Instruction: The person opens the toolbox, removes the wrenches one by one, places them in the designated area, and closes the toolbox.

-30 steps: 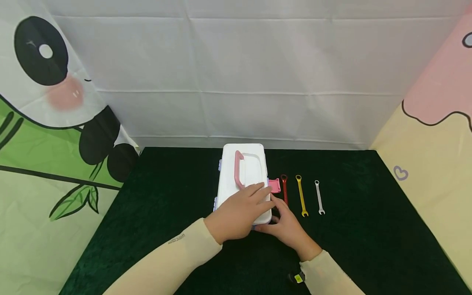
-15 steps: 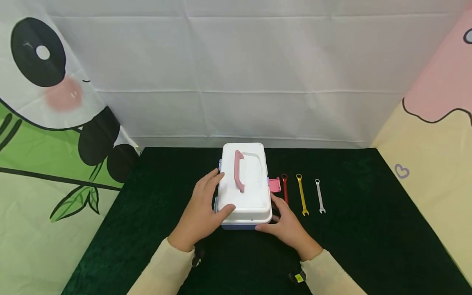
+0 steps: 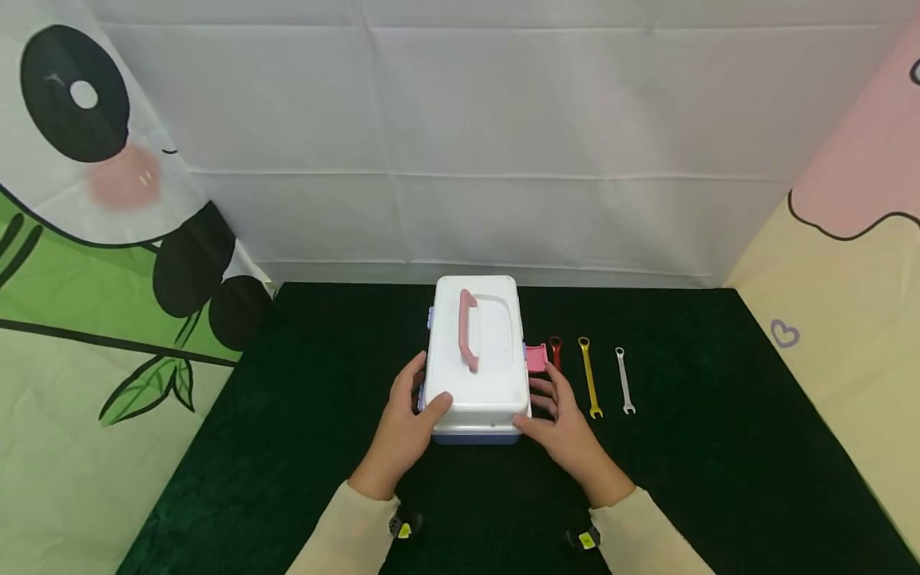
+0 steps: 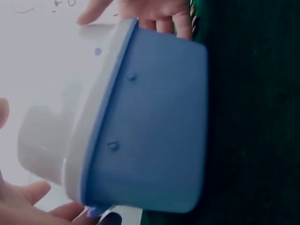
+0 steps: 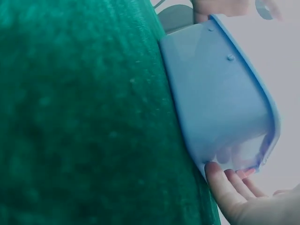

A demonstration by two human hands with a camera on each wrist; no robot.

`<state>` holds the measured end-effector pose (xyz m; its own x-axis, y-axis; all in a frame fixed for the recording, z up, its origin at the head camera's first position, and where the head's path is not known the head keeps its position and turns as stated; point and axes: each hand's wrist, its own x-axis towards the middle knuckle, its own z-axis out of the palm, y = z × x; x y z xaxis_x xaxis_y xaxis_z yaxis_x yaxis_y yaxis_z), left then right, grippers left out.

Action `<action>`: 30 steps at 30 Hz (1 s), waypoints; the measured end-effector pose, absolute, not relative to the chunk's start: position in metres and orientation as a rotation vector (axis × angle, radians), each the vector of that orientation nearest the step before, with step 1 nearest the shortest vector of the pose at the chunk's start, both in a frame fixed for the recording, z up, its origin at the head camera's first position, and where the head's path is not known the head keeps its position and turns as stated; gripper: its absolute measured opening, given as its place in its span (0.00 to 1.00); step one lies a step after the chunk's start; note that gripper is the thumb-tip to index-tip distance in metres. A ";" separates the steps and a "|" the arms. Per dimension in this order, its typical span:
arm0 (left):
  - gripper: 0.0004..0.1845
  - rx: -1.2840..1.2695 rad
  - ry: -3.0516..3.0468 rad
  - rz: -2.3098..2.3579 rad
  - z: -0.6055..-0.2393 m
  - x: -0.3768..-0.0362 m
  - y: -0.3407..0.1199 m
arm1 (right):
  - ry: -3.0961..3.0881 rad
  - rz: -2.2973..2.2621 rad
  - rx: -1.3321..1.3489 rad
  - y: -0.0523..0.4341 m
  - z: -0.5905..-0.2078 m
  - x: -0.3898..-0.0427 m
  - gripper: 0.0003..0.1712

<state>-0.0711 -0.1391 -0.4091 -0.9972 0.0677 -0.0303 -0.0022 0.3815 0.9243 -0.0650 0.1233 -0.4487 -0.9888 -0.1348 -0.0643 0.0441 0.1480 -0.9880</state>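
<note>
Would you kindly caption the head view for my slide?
Both hands, left and right, grip a white box beside three wrenches.

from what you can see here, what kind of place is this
Probably a staged recording booth, not a real workshop: white sheet behind, cartoon panda cloth at the side, dark green velvet tabletop. Both hands grip a white box beside three small wrenches.

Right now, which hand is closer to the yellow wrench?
The right hand. It holds the white box on the side where the yellow wrench lies; the left hand grips the box's far side.
</note>
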 end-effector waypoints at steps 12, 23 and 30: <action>0.43 -0.098 2.498 1.701 -0.415 -0.074 -0.135 | 1.984 -2.176 0.176 0.128 -0.436 -0.081 0.51; 0.45 -0.077 2.500 1.689 -0.414 -0.074 -0.135 | 1.484 -2.438 0.376 0.134 -0.436 -0.112 0.44; 0.46 -0.067 2.519 1.673 -0.415 -0.075 -0.133 | 1.340 -2.480 0.423 0.134 -0.441 -0.125 0.36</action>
